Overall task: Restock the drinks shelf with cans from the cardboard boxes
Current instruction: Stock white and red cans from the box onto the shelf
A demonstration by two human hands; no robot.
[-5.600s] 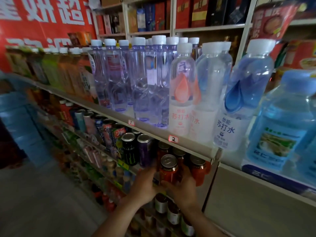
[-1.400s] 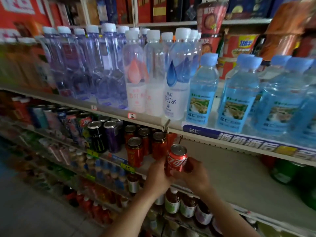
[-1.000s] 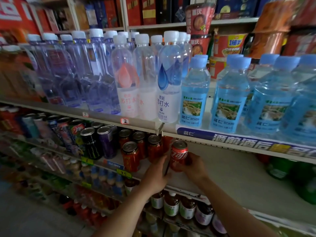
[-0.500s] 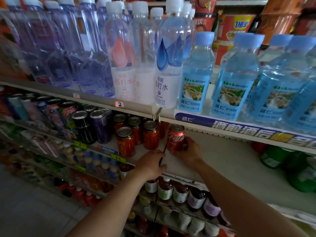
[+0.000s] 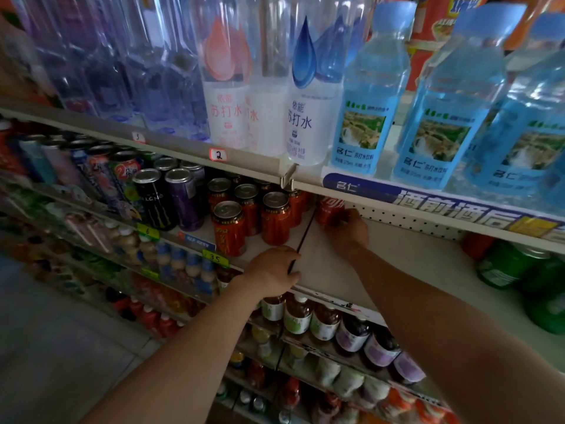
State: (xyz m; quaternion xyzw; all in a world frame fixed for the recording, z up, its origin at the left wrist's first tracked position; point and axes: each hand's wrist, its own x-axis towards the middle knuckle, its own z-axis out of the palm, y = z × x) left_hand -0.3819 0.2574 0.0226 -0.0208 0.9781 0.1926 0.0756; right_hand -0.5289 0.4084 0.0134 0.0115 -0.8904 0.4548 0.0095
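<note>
A red cola can [image 5: 328,209] stands far back on the white drinks shelf [image 5: 406,270], just right of the seam between two shelf boards and partly under the shelf above. My right hand [image 5: 348,231] reaches deep into the shelf and grips the can's right side. My left hand [image 5: 270,272] rests on the shelf's front edge at the seam, fingers curled over the lip, holding no can. Several dark red cans [image 5: 229,228] stand in rows just left of the seam. No cardboard box is in view.
Black and purple tall cans [image 5: 169,197] stand left of the red ones. Green cans [image 5: 516,267] sit at the shelf's right end. Water bottles [image 5: 370,96] fill the shelf above, close overhead. Small bottles [image 5: 324,322] line the shelf below.
My right hand has pushed the cola can from the shelf front to the back, under the upper shelf. My left hand let go of it and dropped to the shelf edge.
</note>
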